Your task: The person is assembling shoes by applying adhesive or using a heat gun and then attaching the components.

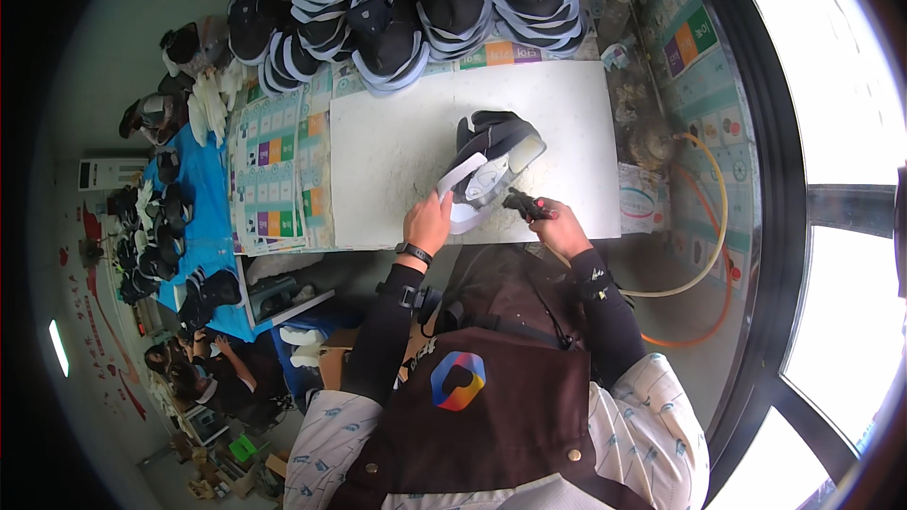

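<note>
My left hand (428, 225) is closed on the near edge of a shoe upper (489, 157), black outside with a pale grey-white border, tilted over a white board (383, 142). The upper's opened, light inner side is turned partly toward my right hand. My right hand (559, 229) is wrapped round a dark spray gun (522, 204) with a bit of red on it. The gun's front end is just right of the upper, apart from it. Whether anything comes out of the nozzle, I cannot tell.
Stacks of black shoe uppers (383, 33) stand along the board's far side. A yellow hose (721, 217) and an orange hose (723, 297) loop at the right, beside the window frame. A clear bottle (616, 11) stands far right. Leftward, a blue-covered table (194, 198) carries shoes; people sit beyond.
</note>
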A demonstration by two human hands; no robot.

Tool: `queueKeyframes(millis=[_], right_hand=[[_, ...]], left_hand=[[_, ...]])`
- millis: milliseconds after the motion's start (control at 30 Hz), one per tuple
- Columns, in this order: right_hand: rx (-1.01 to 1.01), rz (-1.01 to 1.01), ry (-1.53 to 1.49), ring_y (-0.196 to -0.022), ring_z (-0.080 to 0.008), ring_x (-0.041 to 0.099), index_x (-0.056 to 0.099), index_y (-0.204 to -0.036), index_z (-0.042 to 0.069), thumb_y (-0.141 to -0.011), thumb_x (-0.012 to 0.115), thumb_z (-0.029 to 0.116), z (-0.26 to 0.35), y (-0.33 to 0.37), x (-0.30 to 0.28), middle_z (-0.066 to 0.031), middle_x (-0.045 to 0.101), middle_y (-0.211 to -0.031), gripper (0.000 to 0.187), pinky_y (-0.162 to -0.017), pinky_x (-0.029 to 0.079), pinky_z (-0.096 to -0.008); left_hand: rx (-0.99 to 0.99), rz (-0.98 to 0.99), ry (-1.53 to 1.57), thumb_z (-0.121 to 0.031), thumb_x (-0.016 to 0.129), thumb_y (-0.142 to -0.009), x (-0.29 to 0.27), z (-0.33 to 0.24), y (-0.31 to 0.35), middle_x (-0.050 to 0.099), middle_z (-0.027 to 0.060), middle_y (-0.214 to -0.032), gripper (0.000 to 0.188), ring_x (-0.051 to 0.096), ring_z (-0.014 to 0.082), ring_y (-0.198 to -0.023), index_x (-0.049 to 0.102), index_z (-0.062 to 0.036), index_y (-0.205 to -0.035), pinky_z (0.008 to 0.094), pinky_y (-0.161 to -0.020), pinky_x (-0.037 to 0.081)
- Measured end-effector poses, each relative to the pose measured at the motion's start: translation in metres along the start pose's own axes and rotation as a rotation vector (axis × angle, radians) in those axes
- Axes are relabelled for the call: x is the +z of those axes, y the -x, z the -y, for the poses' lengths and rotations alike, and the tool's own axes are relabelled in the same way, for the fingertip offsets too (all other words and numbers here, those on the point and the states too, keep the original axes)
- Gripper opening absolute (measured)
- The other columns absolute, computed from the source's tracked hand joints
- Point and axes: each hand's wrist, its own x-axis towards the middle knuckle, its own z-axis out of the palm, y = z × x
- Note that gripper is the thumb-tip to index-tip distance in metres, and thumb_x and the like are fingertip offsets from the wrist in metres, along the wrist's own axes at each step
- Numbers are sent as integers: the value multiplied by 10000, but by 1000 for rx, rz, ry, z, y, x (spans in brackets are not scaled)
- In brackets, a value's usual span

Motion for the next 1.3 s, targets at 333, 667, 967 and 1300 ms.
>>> queueKeyframes(millis=[333,667,967,1300], right_hand=[[53,87,-156,-791,-296,682,690,-1087,-14,-824,773,159,5,1,-18,-164,732,-870,325,-794,534,-391],[46,-183,-105,-874,-240,732,687,-1065,-2,-841,705,69,-13,32,-54,-120,777,-930,236,-835,544,-354],[130,-233,-249,-850,-184,713,681,-1053,-7,-815,674,25,-1,66,-68,-88,771,-917,240,-815,541,-319],[7,-229,-280,-894,-195,717,660,-1084,-8,-827,668,6,-12,58,-77,-96,790,-964,258,-855,535,-326]], left_hand=[[27,369,122,-508,584,-1037,-26,36,-24,726,219,-876,529,691,404,-811,675,13,-1060,495,-723,526],[-488,528,285,-843,385,-954,11,48,-221,630,66,-724,902,467,142,-483,707,-6,-1047,300,-488,399],[-373,1179,41,-397,571,-935,-10,34,-235,609,-27,-589,378,502,93,-489,706,-124,-710,286,-453,357],[492,-252,-690,-83,618,-919,-213,-25,-63,704,143,-865,77,704,351,-850,643,-94,-990,474,-694,577]])
